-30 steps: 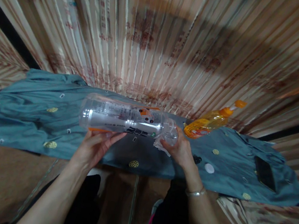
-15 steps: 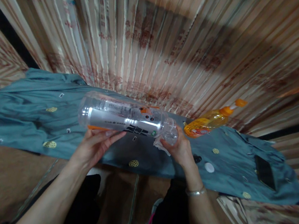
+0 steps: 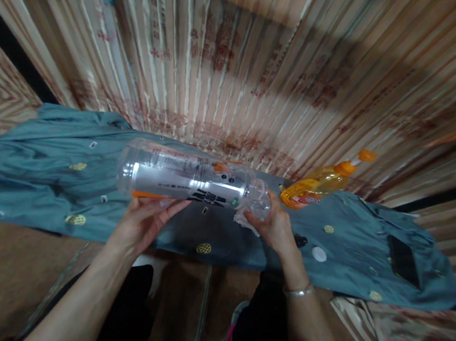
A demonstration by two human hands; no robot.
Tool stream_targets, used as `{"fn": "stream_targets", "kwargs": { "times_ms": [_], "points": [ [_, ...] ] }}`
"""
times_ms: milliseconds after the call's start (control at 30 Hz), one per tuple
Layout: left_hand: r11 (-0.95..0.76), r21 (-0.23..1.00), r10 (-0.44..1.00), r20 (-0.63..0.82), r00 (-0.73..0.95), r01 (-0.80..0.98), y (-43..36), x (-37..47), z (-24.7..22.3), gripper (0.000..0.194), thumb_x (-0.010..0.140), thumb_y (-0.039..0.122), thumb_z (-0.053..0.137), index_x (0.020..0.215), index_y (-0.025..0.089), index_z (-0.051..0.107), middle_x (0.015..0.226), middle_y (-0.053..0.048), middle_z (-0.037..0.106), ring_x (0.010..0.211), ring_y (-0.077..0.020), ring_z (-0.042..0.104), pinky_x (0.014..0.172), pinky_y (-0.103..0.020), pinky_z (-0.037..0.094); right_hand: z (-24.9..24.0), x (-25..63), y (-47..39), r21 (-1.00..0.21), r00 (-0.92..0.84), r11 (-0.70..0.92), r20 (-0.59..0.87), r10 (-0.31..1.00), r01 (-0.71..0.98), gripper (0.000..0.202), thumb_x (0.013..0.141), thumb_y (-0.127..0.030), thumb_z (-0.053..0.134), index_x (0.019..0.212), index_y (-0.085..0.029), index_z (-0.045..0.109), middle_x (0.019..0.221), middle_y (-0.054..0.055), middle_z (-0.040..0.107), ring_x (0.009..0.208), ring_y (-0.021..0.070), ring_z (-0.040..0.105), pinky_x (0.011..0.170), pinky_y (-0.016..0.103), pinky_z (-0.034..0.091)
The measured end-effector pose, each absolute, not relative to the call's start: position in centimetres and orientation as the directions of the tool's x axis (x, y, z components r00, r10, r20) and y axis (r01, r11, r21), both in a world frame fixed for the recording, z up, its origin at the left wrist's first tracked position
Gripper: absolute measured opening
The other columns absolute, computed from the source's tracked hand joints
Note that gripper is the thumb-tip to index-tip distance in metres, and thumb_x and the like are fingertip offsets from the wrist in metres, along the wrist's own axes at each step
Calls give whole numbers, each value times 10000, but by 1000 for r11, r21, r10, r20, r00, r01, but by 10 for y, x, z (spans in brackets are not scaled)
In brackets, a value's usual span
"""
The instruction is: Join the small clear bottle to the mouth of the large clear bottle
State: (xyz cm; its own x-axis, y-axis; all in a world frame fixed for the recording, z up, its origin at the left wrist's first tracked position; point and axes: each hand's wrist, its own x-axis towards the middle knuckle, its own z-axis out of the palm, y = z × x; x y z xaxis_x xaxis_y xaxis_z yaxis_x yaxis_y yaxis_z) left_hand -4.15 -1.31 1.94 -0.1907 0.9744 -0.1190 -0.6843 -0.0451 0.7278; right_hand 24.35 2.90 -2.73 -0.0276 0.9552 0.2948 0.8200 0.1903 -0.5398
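Note:
A large clear plastic bottle [image 3: 182, 177] with orange and black print lies sideways in the air above the cloth, its neck to the right. Under its near side, my left hand [image 3: 149, 218] supports it, thumb and fingers against the wall; some fingers are hidden below. Around the neck end is my right hand [image 3: 274, 220], gripping the bottle along with a crumpled white tissue [image 3: 248, 221] pressed beneath it. To the right stands a tilted-looking bottle of yellow-orange liquid [image 3: 313, 189] with an orange pump top, not touched by either hand.
Blue-green patterned cloth [image 3: 49, 186] covers the low surface. A white round lid [image 3: 319, 254], a small black object [image 3: 300, 241] and a black phone [image 3: 403, 261] lie on its right side. Striped, printed sheeting [image 3: 224, 93] rises behind.
The clear bottle has shifted very slightly to the left. Both hands keep nearly the same place and hold.

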Motion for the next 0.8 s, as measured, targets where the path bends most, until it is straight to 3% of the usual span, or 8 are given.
{"fn": "stream_targets", "kwargs": {
  "times_ms": [200,433,800],
  "points": [
    [-41,706,976,-124,-180,-707,-13,-38,24,481,430,142,1022,829,244,775,640,38,758,714,-206,778,755,-364,698,-26,243,29,-548,-33,195,292,956,814,670,784,-337,775,1405,-235,545,1237,99,776,1098,325,769,926,438,626],
    [-33,702,977,-128,-172,-712,-12,-39,24,398,405,155,1037,634,208,716,570,44,720,635,-180,761,730,-363,709,-25,242,29,-560,-24,178,271,962,809,677,787,-330,773,1412,-216,539,1247,114,774,1101,318,768,926,426,623],
    [-33,699,973,-140,-183,-714,-11,-36,26,436,359,163,1043,628,200,702,559,45,710,624,-175,749,707,-380,708,-28,244,31,-571,-29,196,289,957,797,682,767,-336,767,1398,-188,554,1253,135,768,1100,329,766,927,437,622]
  ]
}}
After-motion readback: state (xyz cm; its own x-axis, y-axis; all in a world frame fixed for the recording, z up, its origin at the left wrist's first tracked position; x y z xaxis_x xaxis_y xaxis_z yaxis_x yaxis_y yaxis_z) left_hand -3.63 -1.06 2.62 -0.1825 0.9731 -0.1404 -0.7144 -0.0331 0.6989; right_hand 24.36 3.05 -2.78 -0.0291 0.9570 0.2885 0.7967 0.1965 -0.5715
